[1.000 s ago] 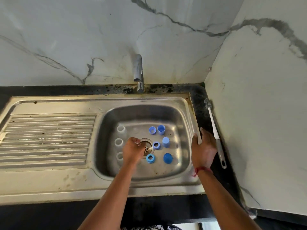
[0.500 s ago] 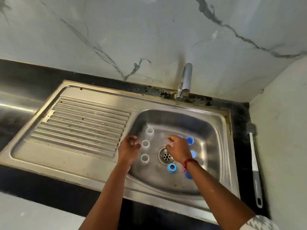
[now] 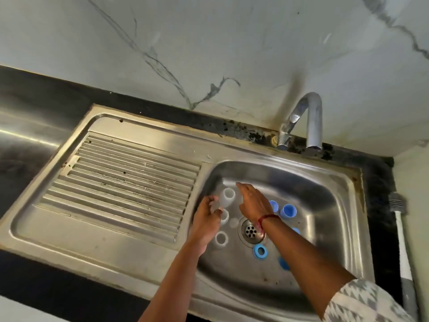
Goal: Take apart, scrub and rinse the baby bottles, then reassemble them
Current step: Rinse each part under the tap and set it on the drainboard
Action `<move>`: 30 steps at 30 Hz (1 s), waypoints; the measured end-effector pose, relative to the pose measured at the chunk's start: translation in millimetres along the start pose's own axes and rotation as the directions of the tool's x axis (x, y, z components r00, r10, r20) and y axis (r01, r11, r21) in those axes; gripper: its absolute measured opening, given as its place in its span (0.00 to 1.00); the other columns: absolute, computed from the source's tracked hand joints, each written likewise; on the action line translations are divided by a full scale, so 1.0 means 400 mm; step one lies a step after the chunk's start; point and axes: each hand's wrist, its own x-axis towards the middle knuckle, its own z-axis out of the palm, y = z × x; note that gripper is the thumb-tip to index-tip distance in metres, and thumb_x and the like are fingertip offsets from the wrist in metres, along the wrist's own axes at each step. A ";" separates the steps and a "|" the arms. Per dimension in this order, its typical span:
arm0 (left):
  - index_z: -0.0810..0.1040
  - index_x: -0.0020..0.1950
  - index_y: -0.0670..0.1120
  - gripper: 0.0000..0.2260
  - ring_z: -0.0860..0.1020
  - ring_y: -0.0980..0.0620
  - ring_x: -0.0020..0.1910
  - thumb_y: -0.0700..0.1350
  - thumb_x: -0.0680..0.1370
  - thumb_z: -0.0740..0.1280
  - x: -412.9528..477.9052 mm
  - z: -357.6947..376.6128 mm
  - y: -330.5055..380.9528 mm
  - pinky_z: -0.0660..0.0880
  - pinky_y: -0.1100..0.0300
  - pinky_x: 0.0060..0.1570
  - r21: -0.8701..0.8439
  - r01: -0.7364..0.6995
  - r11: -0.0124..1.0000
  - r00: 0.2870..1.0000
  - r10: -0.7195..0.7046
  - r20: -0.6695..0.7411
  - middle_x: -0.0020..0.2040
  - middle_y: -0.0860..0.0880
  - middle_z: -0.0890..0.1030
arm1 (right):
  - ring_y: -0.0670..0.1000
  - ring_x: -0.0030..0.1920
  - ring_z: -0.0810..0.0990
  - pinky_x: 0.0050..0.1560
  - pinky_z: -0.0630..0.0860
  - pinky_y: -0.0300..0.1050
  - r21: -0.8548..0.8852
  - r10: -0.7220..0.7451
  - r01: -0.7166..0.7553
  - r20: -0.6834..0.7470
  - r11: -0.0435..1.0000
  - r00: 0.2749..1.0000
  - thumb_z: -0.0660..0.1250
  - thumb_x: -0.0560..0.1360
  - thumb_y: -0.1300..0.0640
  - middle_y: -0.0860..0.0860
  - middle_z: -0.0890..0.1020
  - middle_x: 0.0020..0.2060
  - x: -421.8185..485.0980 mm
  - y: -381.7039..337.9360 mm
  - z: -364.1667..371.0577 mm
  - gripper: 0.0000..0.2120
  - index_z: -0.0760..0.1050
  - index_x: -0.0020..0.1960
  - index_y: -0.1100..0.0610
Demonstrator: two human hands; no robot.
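Both hands are in the sink basin (image 3: pixel 325 182), on its left side. Three clear bottles stand in a row there, open ends up: far bottle (image 3: pixel 229 195), middle bottle (image 3: pixel 224 216), near bottle (image 3: pixel 221 239). The left hand (image 3: pixel 205 220) has its fingers curled, with the thumb against the middle bottle and the fingertips by the base of the far one; it's blurred, so I can't tell if it actually grips either. The right hand (image 3: pixel 253 202) is flat with fingers straight and spread, palm down, holding nothing, just right of the far bottle. Blue parts lie right of the drain (image 3: pixel 250 231): a blue cap (image 3: pixel 287 211), a second blue cap (image 3: pixel 274 205) partly behind the right hand, a blue ring (image 3: pixel 259 251) and a blue piece (image 3: pixel 283 263) half hidden by the forearm. The bottle brush (image 3: pixel 401 240) lies on the table right of the sink, well apart from the hands. The faucet (image 3: pixel 304 122) stands at the back.
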 end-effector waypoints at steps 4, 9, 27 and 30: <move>0.72 0.62 0.56 0.16 0.74 0.67 0.54 0.36 0.81 0.61 0.040 -0.015 -0.014 0.69 0.74 0.45 0.032 0.006 0.999 0.999 -0.007 0.040 0.58 0.59 0.76 | 0.56 0.71 0.66 0.65 0.71 0.50 -0.065 -0.056 0.060 0.063 0.996 0.996 0.64 0.73 0.69 0.51 0.63 0.76 0.061 -0.007 0.017 0.39 0.56 0.79 0.49; 0.73 0.59 0.55 0.16 0.77 0.63 0.57 0.35 0.80 0.62 0.071 -0.020 -0.038 0.71 0.70 0.54 0.053 -0.012 0.999 0.993 0.006 0.122 0.55 0.60 0.78 | 0.56 0.72 0.65 0.67 0.69 0.49 -0.118 -0.109 0.126 0.138 0.985 0.984 0.68 0.73 0.67 0.52 0.65 0.75 0.116 -0.012 0.046 0.39 0.58 0.78 0.50; 0.79 0.50 0.56 0.10 0.80 0.46 0.43 0.46 0.71 0.71 0.080 0.027 0.162 0.76 0.46 0.47 -0.144 -0.128 0.981 0.991 0.131 0.010 0.46 0.45 0.83 | 0.51 0.51 0.78 0.40 0.71 0.30 0.712 0.303 -0.063 -0.215 0.700 0.928 0.79 0.64 0.64 0.51 0.79 0.52 0.013 0.036 -0.055 0.27 0.72 0.58 0.53; 0.79 0.51 0.51 0.07 0.83 0.45 0.46 0.43 0.74 0.71 0.098 0.068 0.235 0.79 0.45 0.51 -0.130 -0.175 0.976 0.984 0.177 0.005 0.44 0.47 0.84 | 0.52 0.51 0.79 0.44 0.74 0.33 0.795 0.333 -0.001 -0.253 0.607 0.908 0.79 0.65 0.68 0.52 0.81 0.52 -0.025 0.051 -0.102 0.25 0.73 0.54 0.51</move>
